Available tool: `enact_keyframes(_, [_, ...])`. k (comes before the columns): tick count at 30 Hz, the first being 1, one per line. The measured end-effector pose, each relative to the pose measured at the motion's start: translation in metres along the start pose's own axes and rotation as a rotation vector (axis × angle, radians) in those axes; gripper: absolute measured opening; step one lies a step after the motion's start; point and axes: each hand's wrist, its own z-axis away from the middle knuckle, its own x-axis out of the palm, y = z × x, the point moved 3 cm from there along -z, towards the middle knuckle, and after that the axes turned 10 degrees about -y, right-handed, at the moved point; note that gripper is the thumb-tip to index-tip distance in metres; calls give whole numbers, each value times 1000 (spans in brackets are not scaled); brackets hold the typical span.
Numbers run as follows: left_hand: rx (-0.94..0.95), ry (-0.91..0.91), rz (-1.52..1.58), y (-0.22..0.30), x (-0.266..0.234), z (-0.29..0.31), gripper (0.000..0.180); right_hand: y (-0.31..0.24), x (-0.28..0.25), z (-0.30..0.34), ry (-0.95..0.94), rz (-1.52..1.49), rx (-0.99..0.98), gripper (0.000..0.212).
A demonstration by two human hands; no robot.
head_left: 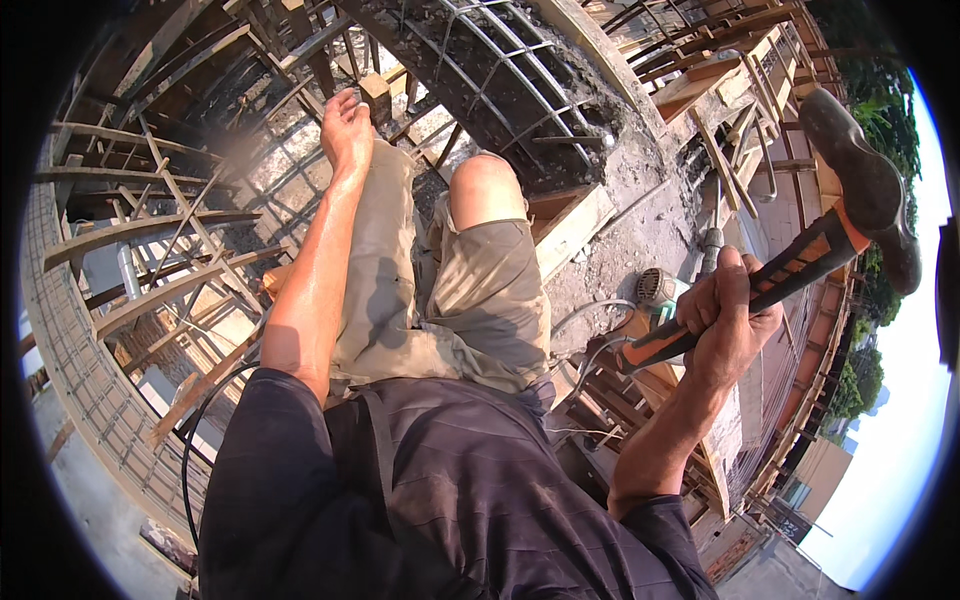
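Observation:
In my right hand [728, 312], raised at the right, is a hammer [800, 262] with a black and orange handle. The fingers wrap round the lower handle, and the dark, heavy metal head points up and away toward the sky. My left hand [347, 132] is out in front beside my left knee, close to the squared end of a timber [375, 98]. Its fingers are curled; whether they hold anything cannot be made out. A green power tool [658, 292] with a dark vented end lies on the rough concrete behind the right hand.
A rebar cage [520, 75] runs through a trough ahead of my knees, edged by a board [575, 230]. Crossed timbers and open gaps lie below on the left, beside a strip of rebar mesh [90, 380]. Broken concrete [640, 215] and cables [590, 310] are at right.

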Motion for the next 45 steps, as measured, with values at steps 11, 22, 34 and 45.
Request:
enact_keyframes(11, [190,-299,-836,26,-9,69,39,157,1,-17,-191,546,514,28])
enact_keyframes(22, [86,-280,-847,26,-34,60,37,-73,5,-37,54,-251,-506,43])
enact_keyframes(34, [113,-284,-875,27,-27,59,36,58,26,3,-189,160,430,30])
enact_keyframes(45, [104,-268,-848,33,-32,55,35,75,7,-20,58,69,-29,33])
